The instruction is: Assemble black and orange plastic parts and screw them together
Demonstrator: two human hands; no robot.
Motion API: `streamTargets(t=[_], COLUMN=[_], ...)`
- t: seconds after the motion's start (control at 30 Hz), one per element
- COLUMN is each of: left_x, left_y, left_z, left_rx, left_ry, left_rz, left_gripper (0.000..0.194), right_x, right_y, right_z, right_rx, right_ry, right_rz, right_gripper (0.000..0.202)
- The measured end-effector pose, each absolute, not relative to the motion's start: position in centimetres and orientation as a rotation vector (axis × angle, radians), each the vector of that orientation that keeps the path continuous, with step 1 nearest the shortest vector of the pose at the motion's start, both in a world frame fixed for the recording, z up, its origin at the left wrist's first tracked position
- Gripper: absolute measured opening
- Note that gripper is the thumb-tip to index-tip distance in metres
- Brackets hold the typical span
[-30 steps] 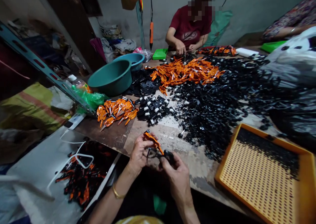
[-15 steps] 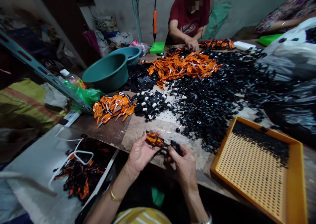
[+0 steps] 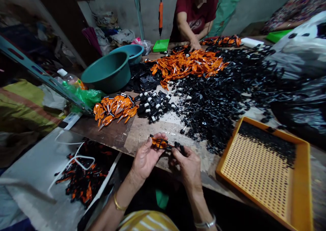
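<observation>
Near the table's front edge, my left hand (image 3: 146,157) grips an orange and black piece (image 3: 159,143) between thumb and fingers. Just to the right, my right hand (image 3: 187,161) is closed on a black part (image 3: 179,147), whose thin end meets the right end of the orange piece. Beyond my hands lie a pile of orange pieces (image 3: 115,108) at the left, black parts with white rollers (image 3: 155,105) in the middle, and a wide heap of small black parts (image 3: 211,115) at the right.
A yellow perforated tray (image 3: 265,166) holding small black bits stands at the right. Green basins (image 3: 107,73) are at the back left. Across the table a person (image 3: 195,20) reaches into a larger orange heap (image 3: 188,64). An orange screwdriver (image 3: 160,15) hangs behind.
The black part in my right hand now sits against the orange piece at a slightly different angle. The person opposite has moved a hand left and lower. The view has shifted slightly.
</observation>
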State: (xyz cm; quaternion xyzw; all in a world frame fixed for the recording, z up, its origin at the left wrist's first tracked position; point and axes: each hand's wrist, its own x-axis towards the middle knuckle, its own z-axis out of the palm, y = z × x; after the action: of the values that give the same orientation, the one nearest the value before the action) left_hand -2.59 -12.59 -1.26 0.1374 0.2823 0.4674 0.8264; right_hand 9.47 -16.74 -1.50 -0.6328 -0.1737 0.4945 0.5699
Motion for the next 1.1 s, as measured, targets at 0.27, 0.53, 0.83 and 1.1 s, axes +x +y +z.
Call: streamTargets(t=[0.27, 0.53, 0.83, 1.1], left_x=[-2.8, -2.8, -1.4, -0.9], left_y=[-12.9, -12.9, -13.1, -14.2], left_z=[-1.4, -1.5, -2.7, -2.7], left_rx=[0.407, 0.412, 0.466, 0.703], left_ry=[0.661, 0.679, 0.851, 0.899], left_rz=[1.023, 1.050, 1.228, 1.413], left_gripper=[0.028, 0.032, 0.026, 0.022], right_x=[9.5, 9.5, 9.3, 8.8], right_y=[-16.7, -16.5, -17.0, -18.1], right_z=[-2.4, -2.5, -3.2, -4.3], right_rx=[-1.536, -1.639, -1.694, -1.475], right_ry=[-0.473, -0.602, -0.841, -0.585], right_rz=[1.135, 1.030, 0.823, 1.035], right_gripper=[0.025, 0.025, 0.024, 0.036])
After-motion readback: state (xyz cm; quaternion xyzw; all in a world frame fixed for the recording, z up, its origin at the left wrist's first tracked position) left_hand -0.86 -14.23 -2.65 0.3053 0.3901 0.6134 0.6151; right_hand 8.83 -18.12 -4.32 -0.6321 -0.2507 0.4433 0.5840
